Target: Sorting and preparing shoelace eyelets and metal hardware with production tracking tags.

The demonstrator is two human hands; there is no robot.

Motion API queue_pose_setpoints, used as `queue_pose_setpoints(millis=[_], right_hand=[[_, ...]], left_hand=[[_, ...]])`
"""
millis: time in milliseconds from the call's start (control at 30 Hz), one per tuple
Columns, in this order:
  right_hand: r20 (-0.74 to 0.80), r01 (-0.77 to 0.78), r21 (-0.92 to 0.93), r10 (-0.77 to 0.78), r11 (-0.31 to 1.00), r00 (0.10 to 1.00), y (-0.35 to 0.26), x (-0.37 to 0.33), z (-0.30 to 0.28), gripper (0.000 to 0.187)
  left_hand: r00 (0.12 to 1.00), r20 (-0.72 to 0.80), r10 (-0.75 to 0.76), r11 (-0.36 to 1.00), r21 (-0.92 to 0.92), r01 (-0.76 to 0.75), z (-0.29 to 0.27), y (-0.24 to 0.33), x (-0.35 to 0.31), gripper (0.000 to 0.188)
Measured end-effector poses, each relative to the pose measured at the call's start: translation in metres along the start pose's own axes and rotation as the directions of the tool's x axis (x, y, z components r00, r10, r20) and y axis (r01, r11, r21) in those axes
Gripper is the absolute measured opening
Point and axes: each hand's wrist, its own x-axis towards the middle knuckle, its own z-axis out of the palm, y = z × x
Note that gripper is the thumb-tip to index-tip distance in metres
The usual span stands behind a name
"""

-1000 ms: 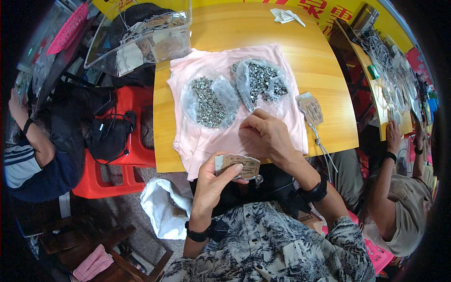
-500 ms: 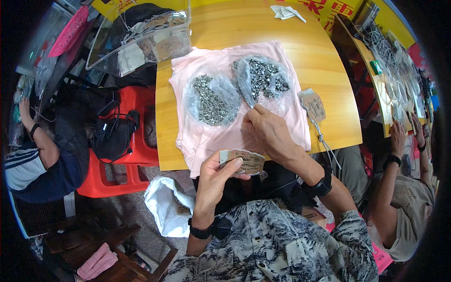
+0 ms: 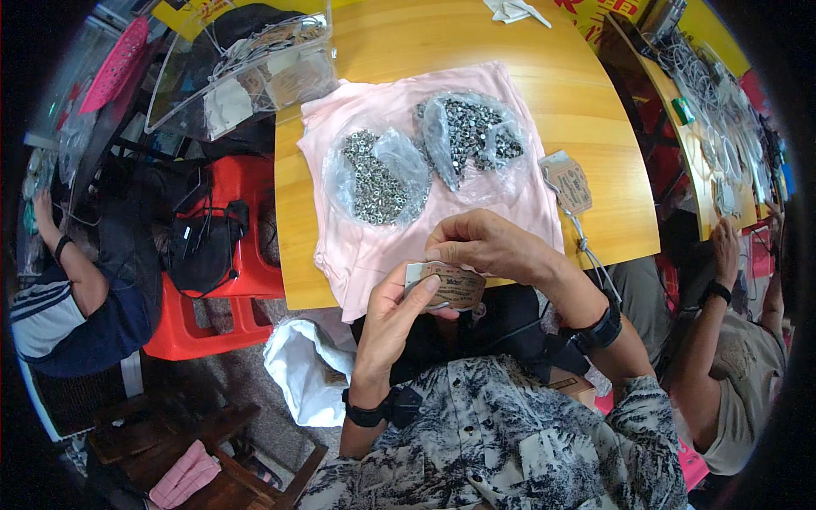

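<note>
My left hand [image 3: 384, 323] is closed on brown cardboard tags [image 3: 461, 291], thumb on top, just off the near table edge. Right above them, my right hand [image 3: 489, 242] pinches thumb and forefinger together at the tags' upper edge; anything between those fingertips is too small to make out. Beyond my hands, a pink cloth [image 3: 340, 268] bears two clear plastic bags. The left bag holds small silvery metal rings [image 3: 374, 187], and the right one holds darker, shiny small metal pieces [image 3: 469, 127]. Right of the cloth lie more brown tags [image 3: 568, 184] with a grey cord.
A clear plastic bin [image 3: 263, 98] with tags and cords stands at the far left. A white sack [image 3: 293, 374] is below the table's near edge, beside red stools [image 3: 200, 327]. Other people work at left [image 3: 76, 280] and at right [image 3: 714, 374].
My right hand has come back from the right-hand bag of metal pieces to the tags in my left hand. The left hand keeps its hold on the tags.
</note>
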Motion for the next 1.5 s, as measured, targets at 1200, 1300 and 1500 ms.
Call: queue_pose_setpoints(millis=[1200, 1300, 1500], right_hand=[[0.023, -0.159, 0.174, 0.157, 0.972, 0.987, -0.011, -0.013, 0.005, 0.027], [0.008, -0.218, 0.139, 0.219, 0.966, 0.976, -0.012, -0.013, 0.002, 0.029], [0.023, -0.251, 0.189, 0.251, 0.949, 0.968, -0.011, -0.013, 0.001, 0.025]], left_hand=[[0.997, -0.056, 0.051, 0.999, -0.006, -0.051, 0.007, 0.001, -0.005, 0.019], [0.997, -0.054, 0.053, 0.999, -0.001, -0.053, 0.007, 0.001, -0.005, 0.02], [0.997, -0.048, 0.066, 0.998, -0.004, -0.067, 0.005, 0.002, -0.005, 0.021]])
